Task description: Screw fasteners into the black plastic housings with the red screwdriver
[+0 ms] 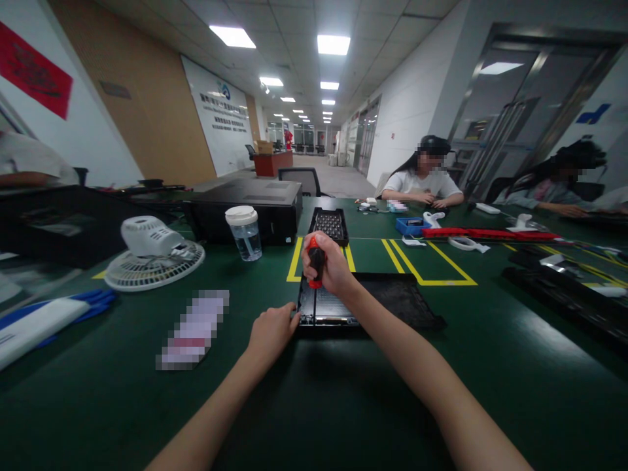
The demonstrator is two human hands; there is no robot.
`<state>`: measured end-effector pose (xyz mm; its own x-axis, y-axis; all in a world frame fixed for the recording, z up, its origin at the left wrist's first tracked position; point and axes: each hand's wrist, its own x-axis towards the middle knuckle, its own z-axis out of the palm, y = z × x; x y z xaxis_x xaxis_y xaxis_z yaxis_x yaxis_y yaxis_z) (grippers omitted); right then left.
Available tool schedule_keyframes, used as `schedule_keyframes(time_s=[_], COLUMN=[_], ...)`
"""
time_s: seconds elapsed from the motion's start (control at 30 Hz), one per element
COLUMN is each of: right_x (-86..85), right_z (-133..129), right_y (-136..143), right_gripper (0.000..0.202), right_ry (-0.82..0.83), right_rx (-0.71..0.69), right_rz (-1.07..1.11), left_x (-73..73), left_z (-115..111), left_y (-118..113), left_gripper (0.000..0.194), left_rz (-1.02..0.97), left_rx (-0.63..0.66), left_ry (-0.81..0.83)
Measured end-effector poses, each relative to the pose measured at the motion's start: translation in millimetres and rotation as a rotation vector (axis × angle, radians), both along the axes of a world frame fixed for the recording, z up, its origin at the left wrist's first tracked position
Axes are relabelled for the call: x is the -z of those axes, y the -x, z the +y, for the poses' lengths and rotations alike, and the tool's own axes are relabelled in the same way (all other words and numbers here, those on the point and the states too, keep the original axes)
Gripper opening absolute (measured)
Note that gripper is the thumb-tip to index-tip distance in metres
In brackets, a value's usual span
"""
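In my right hand is a screwdriver with a red and black handle, held upright with its thin shaft pointing down. Its tip reaches the near left corner of a flat black casing, which has a metallic strip along its near edge. My left hand rests at that casing's left corner, fingers pressed together against the edge; whether they pinch it is hard to see. Just beyond lies a black tray with rows of small compartments.
To the left are a white fan, a lidded cup, a black computer case and a blurred-out flat object. A blue box and a red strip lie to the right. Co-workers sit across the green table.
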<state>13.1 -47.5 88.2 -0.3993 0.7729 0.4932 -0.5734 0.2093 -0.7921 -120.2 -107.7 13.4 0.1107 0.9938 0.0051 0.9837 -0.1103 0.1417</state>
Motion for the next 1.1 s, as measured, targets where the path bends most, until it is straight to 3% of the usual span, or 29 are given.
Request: schedule_keyframes(time_s=[0.6,1.1], right_x=[0.3,0.0], right_z=[-5.8,-13.2], right_y=[7.4,16.8], right_gripper=[0.019,0.019], right_ry=[-0.013,-0.023], right_rx=[0.159,0.392], right_rz=[0.028,0.017], left_x=[0.2,0.8], left_z=[0.3,0.2], left_y=[0.1,0.5], left_gripper=[0.033,0.032], left_rz=[0.027,0.044], left_rx=[0.001,0.005], left_ry=[0.001,-0.016])
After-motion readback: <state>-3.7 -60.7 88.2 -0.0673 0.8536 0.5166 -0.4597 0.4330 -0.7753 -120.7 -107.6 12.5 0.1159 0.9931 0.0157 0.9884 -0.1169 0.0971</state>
